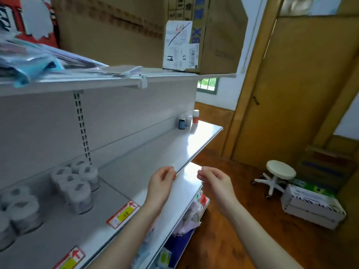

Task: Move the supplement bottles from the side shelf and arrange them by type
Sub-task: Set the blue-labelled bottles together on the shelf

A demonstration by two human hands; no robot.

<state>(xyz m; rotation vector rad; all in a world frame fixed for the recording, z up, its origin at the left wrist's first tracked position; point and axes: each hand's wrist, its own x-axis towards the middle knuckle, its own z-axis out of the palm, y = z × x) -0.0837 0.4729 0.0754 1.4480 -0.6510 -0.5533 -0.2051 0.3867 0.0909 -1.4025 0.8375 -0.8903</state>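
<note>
**Stock, far end:** three small bottles stand upright and close together at the back of the glossy white metal shelf [165, 148], against its rear panel.
- a dark bottle with a blue label [182, 124]
- a pale whitish bottle [188, 120]
- a red-labelled bottle with a white cap [195, 117]

All three are well apart from both hands.

**Left hand** [162, 181]: fingers loosely curled, holding nothing. The tips are just beside the shelf's front lip; whether they touch it cannot be told.

**Right hand** [213, 181]: fingers loosely curled and empty, out past the lip above the brown wooden floor [256, 206].

**Same shelf, left of the left hand:** a cluster of white cylindrical tubs with grey lids [75, 183], blurred.

**Front lip:** a red-and-yellow price tag [123, 214].

**Top shelf:** a large brown cardboard box [116, 32] with white paper labels.

**Floor:** a white round-seated stool [280, 168] and a white carton [310, 208].
</note>
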